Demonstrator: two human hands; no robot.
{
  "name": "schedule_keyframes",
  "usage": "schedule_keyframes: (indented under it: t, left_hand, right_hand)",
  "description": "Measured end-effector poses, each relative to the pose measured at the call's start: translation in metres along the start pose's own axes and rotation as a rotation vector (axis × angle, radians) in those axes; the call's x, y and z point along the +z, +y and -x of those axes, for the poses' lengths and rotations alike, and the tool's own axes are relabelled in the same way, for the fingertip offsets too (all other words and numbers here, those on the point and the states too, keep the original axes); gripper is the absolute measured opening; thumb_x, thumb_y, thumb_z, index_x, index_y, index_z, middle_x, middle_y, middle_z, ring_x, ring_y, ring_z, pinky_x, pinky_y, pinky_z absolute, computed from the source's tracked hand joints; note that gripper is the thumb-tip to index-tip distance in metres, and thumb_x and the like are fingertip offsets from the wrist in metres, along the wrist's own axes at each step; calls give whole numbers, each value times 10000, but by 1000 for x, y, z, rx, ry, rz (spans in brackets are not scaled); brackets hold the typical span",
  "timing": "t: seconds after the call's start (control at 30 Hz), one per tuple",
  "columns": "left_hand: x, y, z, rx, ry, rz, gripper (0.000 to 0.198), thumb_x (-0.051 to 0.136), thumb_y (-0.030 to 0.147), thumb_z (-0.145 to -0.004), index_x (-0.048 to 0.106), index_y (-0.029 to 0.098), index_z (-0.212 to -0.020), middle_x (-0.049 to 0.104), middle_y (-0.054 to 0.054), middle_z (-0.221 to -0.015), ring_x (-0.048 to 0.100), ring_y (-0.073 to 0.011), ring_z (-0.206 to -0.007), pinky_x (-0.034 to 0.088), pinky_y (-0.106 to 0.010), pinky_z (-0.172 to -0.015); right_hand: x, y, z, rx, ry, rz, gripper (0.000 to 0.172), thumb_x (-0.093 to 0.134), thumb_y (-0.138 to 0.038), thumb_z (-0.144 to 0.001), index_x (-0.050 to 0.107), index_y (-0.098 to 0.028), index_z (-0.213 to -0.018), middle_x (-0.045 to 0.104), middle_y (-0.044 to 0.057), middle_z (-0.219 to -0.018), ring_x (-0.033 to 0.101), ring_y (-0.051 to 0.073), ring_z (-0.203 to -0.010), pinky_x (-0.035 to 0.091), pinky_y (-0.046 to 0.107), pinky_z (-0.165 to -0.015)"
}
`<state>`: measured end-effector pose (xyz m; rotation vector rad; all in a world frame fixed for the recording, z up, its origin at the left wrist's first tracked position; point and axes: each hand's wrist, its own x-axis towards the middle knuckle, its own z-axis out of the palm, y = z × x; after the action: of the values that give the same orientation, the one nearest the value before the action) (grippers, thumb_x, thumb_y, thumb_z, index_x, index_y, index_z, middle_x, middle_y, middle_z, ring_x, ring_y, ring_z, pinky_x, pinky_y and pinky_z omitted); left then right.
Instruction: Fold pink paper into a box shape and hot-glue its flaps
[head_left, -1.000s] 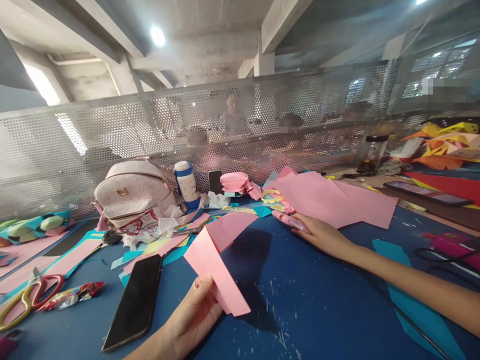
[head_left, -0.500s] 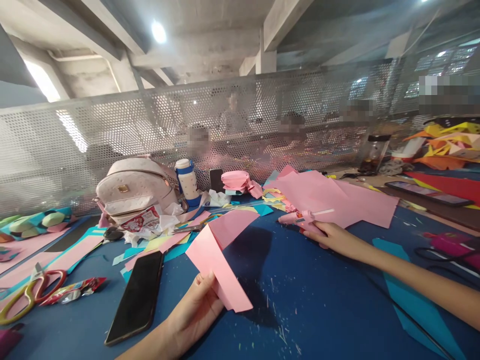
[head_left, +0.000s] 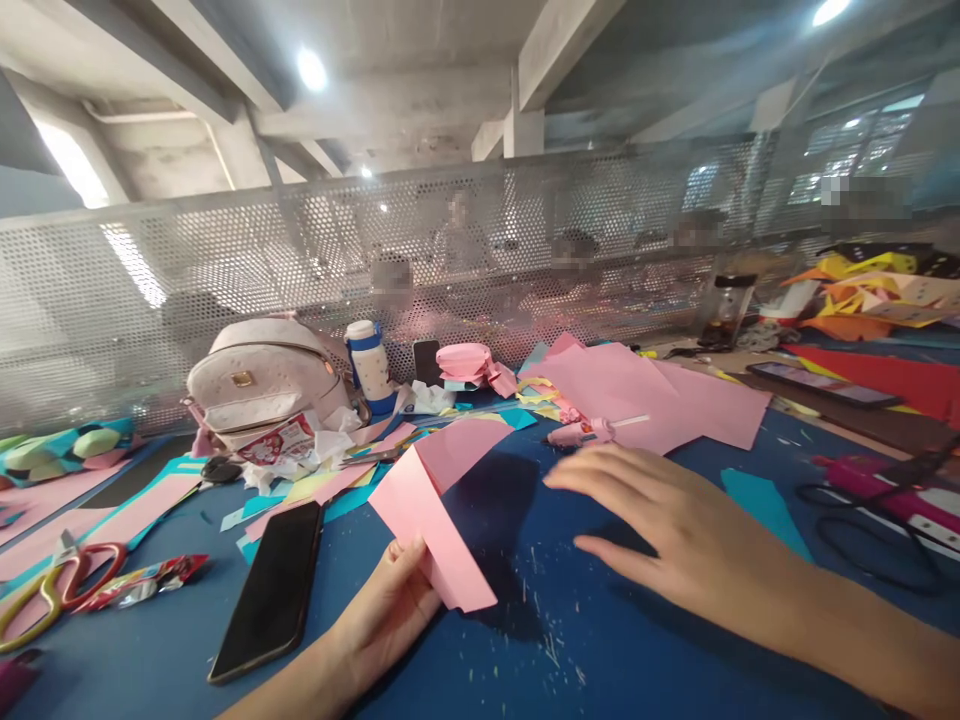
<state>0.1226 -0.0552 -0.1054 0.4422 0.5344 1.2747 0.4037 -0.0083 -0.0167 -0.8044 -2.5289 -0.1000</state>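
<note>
Closest in, the left hand pinches a folded pink paper piece near its lower end, thumb across the front and fingers behind, so the piece stands tilted above the blue tabletop and casts a dark shadow to its right. The right hand is above the table on the other side, wide and holding nothing — its fingers are parted, the thumb well away from them. Left of the paper piece, beside the left forearm, lies a black phone; farther left are a red wrapper and scissors with one red and one yellow handle loop. Beyond the right forearm lie a teal sheet and a magenta object with a black cord near it. Just past the right hand's fingertips a pink glue gun rests by large pink sheets, while coloured paper scraps spread behind the black phone. Farther back stand a pale backpack, a white-and-blue bottle and a rounded pink paper form — all before a perforated metal screen, through which people show dimly.
</note>
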Motion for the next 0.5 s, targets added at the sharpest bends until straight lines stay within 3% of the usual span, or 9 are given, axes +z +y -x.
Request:
schedule_keyframes:
  t: [0.13,0.2,0.33,0.5]
  left_hand:
    - [0,1,1,6,3,-39,181,814,231,-694,751,142,-838,768,-69,-890,718,-183,-810,556,-285,-823]
    - [-3,2,1,19,41,-35,163,826,234,-677,745,148,-789,768,-51,-849,717,-175,-785,554,-286,-825]
    - [-8,9,-2,35,74,5,145,839,216,-653,721,146,-704,758,-33,-776,714,-168,-740,559,-298,-820]
    - [-10,17,-7,65,91,52,126,814,154,-683,716,125,-756,730,-23,-746,695,-144,-707,561,-308,-840]
  right_hand:
    - [15,-4,-57,-190,149,79,633,661,-277,-837,389,-224,-1406,506,89,-1383,437,278,-1288,359,479,-1094]
    - [25,0,-84,-230,186,64,631,684,-233,-808,419,-189,-1379,525,101,-1363,452,261,-1273,383,452,-1074]
    - [39,-1,-121,-245,326,-8,285,635,-115,-789,639,-209,-1057,688,33,-1067,601,198,-1046,464,382,-934]
    - [46,-10,-128,-328,483,-50,132,571,-146,-872,669,-212,-930,726,5,-948,647,159,-913,478,315,-804]
